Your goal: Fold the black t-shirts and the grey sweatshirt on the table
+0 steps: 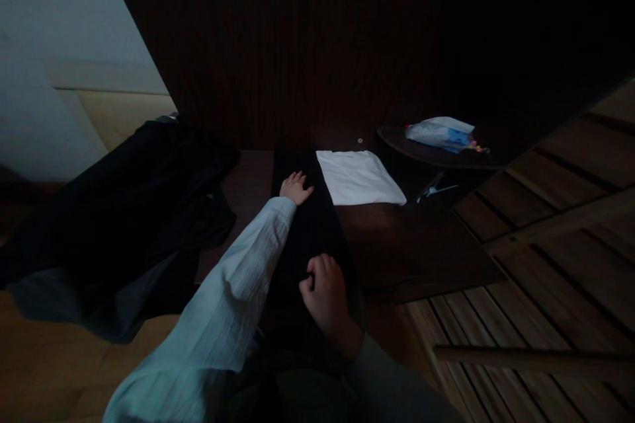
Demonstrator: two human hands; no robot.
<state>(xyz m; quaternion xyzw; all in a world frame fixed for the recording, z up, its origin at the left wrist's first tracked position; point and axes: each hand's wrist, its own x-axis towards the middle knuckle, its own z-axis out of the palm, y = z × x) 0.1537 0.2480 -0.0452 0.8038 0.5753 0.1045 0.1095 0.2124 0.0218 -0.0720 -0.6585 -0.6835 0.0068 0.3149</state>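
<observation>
A long black cloth garment (312, 231) lies stretched over a dark wooden surface, running from the back panel toward my body. My left hand (296, 188) rests flat on its far part, fingers spread. Closer to me, my right hand (325, 294) is closed at the garment's near part, with a bit of dark cloth showing between thumb and forefinger. The dim light hides the garment's exact kind and folds. Just right of it lies a folded white cloth (364, 178), touching or nearly touching its edge.
A heap of black and grey clothing (124, 225) hangs off the surface's left end. On a small rounded shelf (421, 153) at right sits a clear plastic packet (441, 132). A dark panel (297, 46) rises behind; wooden slats (546, 291) stand to the right.
</observation>
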